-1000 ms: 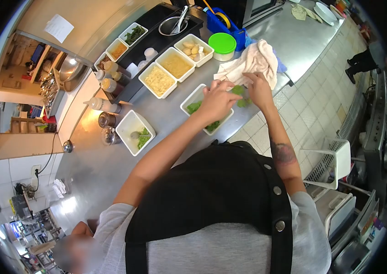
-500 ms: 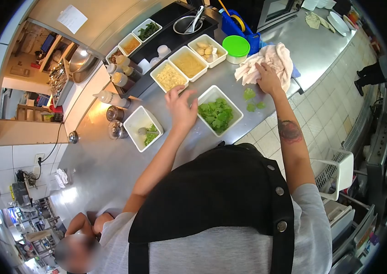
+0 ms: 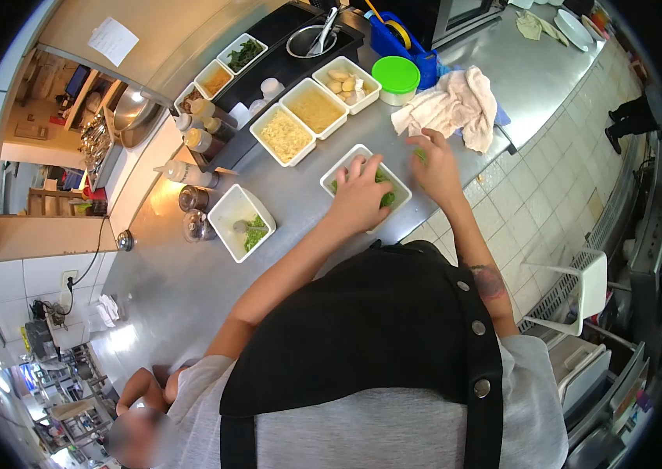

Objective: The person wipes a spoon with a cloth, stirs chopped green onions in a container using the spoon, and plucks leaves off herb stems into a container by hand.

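My left hand (image 3: 362, 191) is over the white container (image 3: 399, 205) of leafy green herbs, which look like cilantro, with its fingers spread and bent down at the leaves. The hand covers most of the herbs (image 3: 386, 199). Just right of the container, my right hand (image 3: 436, 172) has bent fingers around a small green herb sprig (image 3: 421, 155). Beyond that hand lies a crumpled pale cloth (image 3: 456, 105), apart from the fingers.
Left stands a white container (image 3: 225, 213) of chopped greens with a spoon. Farther back are tubs of minced garlic (image 3: 288, 137), yellowish paste (image 3: 315, 111) and peeled pieces (image 3: 340, 80), plus a green-lidded tub (image 3: 396, 76). Squeeze bottles (image 3: 190, 172) line the left. Another person (image 3: 143, 391) is at lower left.
My right hand has left the cloth and come nearer the container, taking up the loose sprigs from the counter. My left hand has moved right, from beside the container to over the herbs.
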Demonstrator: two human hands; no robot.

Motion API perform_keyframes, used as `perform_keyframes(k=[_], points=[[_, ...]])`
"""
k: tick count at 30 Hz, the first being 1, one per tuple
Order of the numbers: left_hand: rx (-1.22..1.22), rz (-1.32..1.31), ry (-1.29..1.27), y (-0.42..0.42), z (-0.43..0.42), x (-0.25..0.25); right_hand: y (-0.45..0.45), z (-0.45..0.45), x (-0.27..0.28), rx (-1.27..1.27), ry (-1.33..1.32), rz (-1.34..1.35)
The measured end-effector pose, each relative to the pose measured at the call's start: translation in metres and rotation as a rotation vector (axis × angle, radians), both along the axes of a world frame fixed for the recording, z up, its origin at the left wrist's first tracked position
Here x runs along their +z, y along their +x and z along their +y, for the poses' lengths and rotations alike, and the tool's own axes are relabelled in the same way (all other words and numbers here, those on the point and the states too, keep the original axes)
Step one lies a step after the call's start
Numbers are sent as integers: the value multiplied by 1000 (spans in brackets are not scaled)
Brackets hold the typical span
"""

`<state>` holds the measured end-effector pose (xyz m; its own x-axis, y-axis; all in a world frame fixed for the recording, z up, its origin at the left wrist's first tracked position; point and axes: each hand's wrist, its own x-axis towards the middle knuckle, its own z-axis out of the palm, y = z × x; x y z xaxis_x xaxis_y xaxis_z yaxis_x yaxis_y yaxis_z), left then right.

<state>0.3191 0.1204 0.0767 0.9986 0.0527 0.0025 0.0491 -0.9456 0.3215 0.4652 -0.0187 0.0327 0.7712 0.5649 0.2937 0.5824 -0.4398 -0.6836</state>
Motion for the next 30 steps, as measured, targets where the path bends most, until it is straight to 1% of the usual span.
perform_keyframes(k=[1,4,7,10,16,19,22,25,28,30], points=[[-37,51,48,1,-2,-3,-5,-2,0,12,22,2],[-58,64,15,5,-5,-16,-15,-6,7,26,20,-12],[-114,-24,89,5,-4,-20,-19,-9,5,37,28,14],[-107,-18,138,5,1,-18,-22,-8,6,48,12,-44],[-2,38,153,-16,16,-1,-29,-5,16,100,-35,-29],[26,31,131,-25,19,-2,-40,-1,22,135,-239,-99],[56,59,120,-28,14,3,-58,9,23,81,-573,-55],[76,65,103,-29,10,6,-69,15,12,32,-706,-145],[126,87,116,-31,7,7,-71,20,0,-16,-705,-104],[161,70,93,-35,7,2,-68,21,-3,-11,-598,14]])
